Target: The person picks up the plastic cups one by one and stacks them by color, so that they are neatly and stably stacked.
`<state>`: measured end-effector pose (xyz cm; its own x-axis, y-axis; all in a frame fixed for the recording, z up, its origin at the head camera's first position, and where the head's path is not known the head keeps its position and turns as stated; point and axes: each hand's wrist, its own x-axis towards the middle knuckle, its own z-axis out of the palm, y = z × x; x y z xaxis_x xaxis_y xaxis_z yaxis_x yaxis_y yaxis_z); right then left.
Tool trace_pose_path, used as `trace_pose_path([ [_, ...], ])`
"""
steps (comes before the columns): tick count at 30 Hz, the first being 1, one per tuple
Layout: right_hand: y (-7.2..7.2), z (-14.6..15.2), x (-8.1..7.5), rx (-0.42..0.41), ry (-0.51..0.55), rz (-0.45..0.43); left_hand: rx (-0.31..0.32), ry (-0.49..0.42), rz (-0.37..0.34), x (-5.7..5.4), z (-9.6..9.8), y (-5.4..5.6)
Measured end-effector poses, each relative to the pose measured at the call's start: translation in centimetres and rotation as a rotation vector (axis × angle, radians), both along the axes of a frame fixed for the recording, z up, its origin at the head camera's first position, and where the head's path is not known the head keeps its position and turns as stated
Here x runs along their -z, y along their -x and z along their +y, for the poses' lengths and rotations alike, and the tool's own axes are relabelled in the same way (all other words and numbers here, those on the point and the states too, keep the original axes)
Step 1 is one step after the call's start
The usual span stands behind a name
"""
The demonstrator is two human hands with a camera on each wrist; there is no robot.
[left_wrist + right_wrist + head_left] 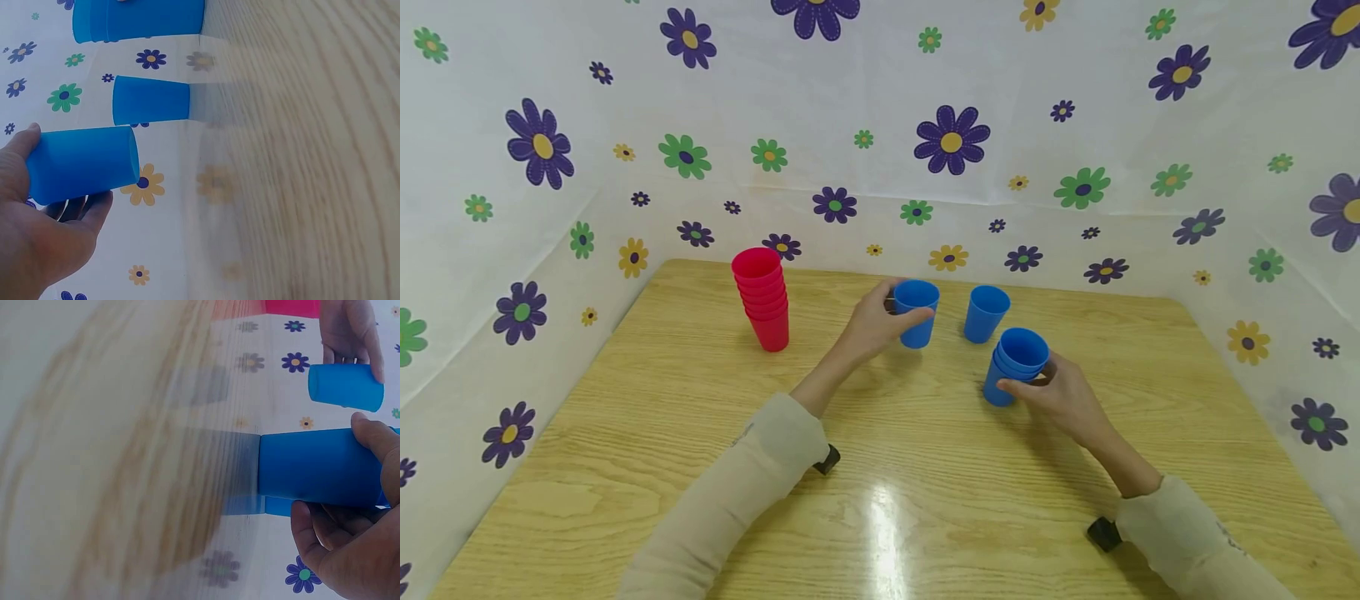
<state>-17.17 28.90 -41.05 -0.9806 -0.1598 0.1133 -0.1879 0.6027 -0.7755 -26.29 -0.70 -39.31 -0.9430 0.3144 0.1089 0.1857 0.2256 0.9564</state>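
A blue cup (917, 336) is in my left hand (874, 325), its thumb and fingers around the sides. The left wrist view shows a gap between that cup's base (134, 156) and the table. My right hand (1066, 402) grips a short stack of blue cups (996, 368), which stands upright on the table. Between the two hands and a little farther back, a single blue cup (985, 321) stands mouth up, untouched. In the right wrist view it is mostly hidden behind the stack (312, 465).
A tall stack of red cups (769, 327) stands at the left on the wooden table (880, 450). A white cloth with printed flowers (850, 167) hangs along the table's back and sides.
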Motion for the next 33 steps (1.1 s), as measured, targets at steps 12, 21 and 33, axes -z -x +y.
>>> trace_pose_path([
  [12,0.0,0.0,0.0,0.001,0.003,-0.002,0.080,-0.021,0.014,-1.7,1.6,-1.4],
  [21,0.0,0.1,0.1,-0.009,0.016,-0.004,0.111,-0.058,0.048,-3.0,3.5,-2.2],
  [33,0.1,0.2,0.2,-0.022,0.034,0.002,0.101,-0.137,0.081,-4.5,6.0,-3.2],
])
